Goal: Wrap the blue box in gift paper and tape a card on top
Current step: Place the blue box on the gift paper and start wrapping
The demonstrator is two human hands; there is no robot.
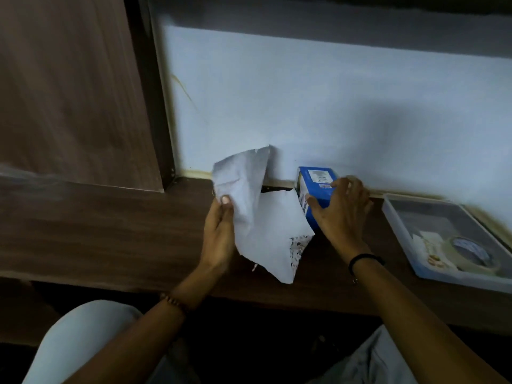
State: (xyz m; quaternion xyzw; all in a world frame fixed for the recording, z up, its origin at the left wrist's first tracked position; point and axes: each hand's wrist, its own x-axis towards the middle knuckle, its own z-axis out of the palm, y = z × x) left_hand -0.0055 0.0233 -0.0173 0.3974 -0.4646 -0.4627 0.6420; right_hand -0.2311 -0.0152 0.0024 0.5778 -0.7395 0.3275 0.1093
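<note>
The blue box [315,180] stands on the dark wooden desk [110,231] close to the wall, with a white label on its top. My right hand [339,209] grips it from the near side, thumb on its left face and fingers over the top. My left hand [220,231] pinches a crumpled sheet of gift paper [257,214] and holds it up off the desk, just left of the box. The paper's white back faces me; a patterned corner shows at its lower right. A card [428,239] lies in the tray on the right.
A clear plastic tray [399,225] sits at the right of the desk and holds a roll of tape [471,252] beside the card. A pale wall runs behind the desk, and a wooden panel [69,92] stands at the left. My knees are below the desk edge.
</note>
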